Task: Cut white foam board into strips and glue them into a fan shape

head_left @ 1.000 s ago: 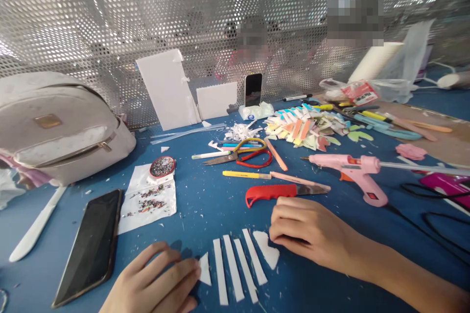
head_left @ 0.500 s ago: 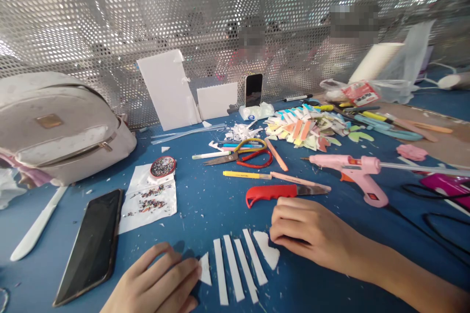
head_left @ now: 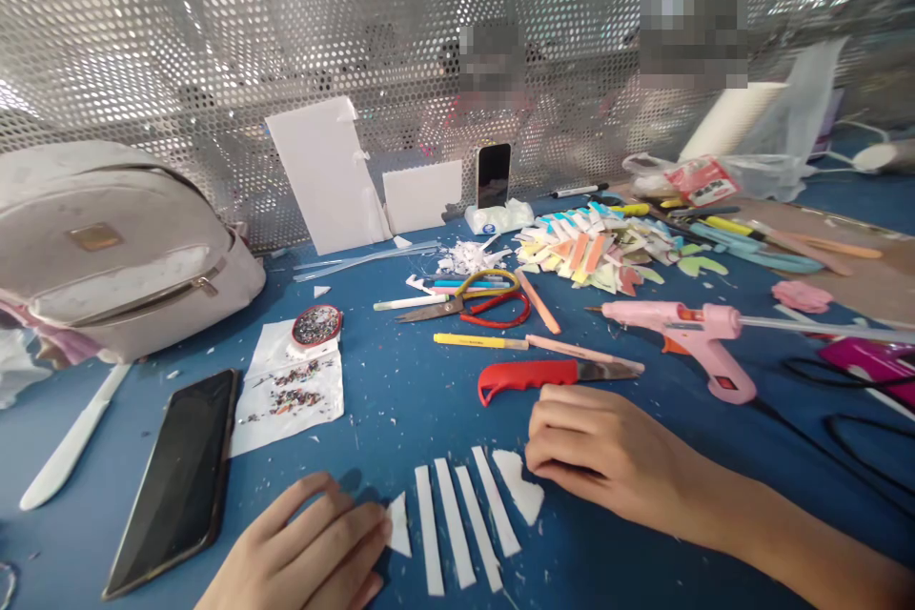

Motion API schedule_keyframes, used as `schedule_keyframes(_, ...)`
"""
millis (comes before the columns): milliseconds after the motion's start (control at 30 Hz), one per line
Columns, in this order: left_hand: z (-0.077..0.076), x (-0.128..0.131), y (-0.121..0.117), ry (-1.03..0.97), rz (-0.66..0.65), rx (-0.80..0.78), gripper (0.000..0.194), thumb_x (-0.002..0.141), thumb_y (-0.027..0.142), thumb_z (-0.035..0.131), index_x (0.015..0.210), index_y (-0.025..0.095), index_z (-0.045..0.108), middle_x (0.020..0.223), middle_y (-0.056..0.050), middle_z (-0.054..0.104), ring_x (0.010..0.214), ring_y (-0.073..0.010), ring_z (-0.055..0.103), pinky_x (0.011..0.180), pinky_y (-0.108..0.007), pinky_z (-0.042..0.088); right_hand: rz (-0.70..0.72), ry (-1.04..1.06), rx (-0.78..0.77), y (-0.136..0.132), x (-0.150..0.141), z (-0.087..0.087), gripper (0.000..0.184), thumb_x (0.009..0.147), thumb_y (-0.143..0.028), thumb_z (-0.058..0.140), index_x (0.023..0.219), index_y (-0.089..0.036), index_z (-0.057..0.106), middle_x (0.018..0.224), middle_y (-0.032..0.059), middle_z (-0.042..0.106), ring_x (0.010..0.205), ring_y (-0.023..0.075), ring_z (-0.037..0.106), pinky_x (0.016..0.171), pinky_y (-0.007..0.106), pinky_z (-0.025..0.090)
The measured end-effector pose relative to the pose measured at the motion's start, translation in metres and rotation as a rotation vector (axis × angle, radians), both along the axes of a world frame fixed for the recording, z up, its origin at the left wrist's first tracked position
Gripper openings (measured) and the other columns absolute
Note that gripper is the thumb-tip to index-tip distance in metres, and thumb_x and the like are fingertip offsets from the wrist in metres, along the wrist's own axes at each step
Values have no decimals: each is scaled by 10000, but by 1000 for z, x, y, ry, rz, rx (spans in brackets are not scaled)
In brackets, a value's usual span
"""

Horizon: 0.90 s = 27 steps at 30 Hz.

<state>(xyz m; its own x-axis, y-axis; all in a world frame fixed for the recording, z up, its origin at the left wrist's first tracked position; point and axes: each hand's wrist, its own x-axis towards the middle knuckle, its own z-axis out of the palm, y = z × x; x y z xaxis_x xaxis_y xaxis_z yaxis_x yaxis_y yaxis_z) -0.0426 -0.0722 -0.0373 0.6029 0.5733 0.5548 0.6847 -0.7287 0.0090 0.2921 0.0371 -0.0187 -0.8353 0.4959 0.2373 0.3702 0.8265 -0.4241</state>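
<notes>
My left hand (head_left: 315,543) lies on the blue table at the lower left, fingers stretched forward. Its fingertips touch the edge of a small white triangular scrap (head_left: 399,526). Several narrow white strips (head_left: 454,522), foam or thick card by their look, lie side by side between my hands. An irregular white offcut (head_left: 519,486) rests just left of my right hand (head_left: 582,448), which is loosely curled on the table with no object showing in it. Beyond its knuckles lies a red-handled knife (head_left: 529,377), blade pointing right.
Scissors (head_left: 457,305), a yellow marker (head_left: 478,341) and a heap of coloured cut pieces (head_left: 593,248) lie farther back. A pink glue gun (head_left: 679,319) sits right, its cord trailing. At left are a black phone (head_left: 175,477), a white plastic knife (head_left: 75,443) and a backpack (head_left: 129,248).
</notes>
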Motion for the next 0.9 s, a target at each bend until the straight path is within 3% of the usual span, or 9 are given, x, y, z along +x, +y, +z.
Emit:
schedule_keyframes(133,2,0,0,6,-1,10,303,1078,206,446,1067,155,745,1014,0,762,917,-133,680,1036,-318,424,-11,5,6,-1,1,2,177,1005,-161,553,860,-217,638,828,5,664,773,162,580,713,282,428)
schedule_keyframes(267,3,-1,0,13,-2,-22,307,1080,203,436,1091,172,742,1050,8,761,924,-135,682,1036,-324,431,-69,41,6,-2,3,5,30,948,-236,623,935,-217,641,877,28,677,800,186,594,729,311,443)
schedule_keyframes(433,8,-5,-2,78,-20,-43,308,1079,188,428,1141,163,728,1086,-8,758,938,-146,681,1020,-336,452,-161,168,76,-10,-2,4,252,951,-380,634,1135,-213,587,1029,65,681,937,237,606,828,363,461)
schedule_keyframes(600,8,-8,0,119,-68,-3,278,1067,181,461,1153,156,724,1100,-6,754,912,-144,682,996,-330,474,-58,105,97,-30,-28,18,383,941,-336,667,1268,-207,516,1183,71,660,1087,248,579,984,386,410)
schedule_keyframes(700,8,-8,1,97,-72,28,274,1064,179,461,1123,154,728,1069,-10,761,881,-146,683,961,-324,491,-18,47,38,-37,-48,21,617,858,-428,774,1338,-172,482,1256,99,637,1164,274,550,1036,402,380)
schedule_keyframes(800,9,-6,2,73,-71,55,271,1061,180,463,1090,154,731,1031,-12,766,859,-143,685,941,-317,500,19,-1,2,-39,-64,14,807,794,-568,783,1389,-127,461,1273,136,622,1196,315,521,1022,438,380)
schedule_keyframes(900,11,-4,3,62,-77,71,277,1059,177,456,1069,149,732,1008,-15,764,836,-142,690,911,-316,511,27,-29,14,-41,-75,1,828,794,-574,754,1410,-109,455,1249,150,621,1183,335,514,1018,475,371)
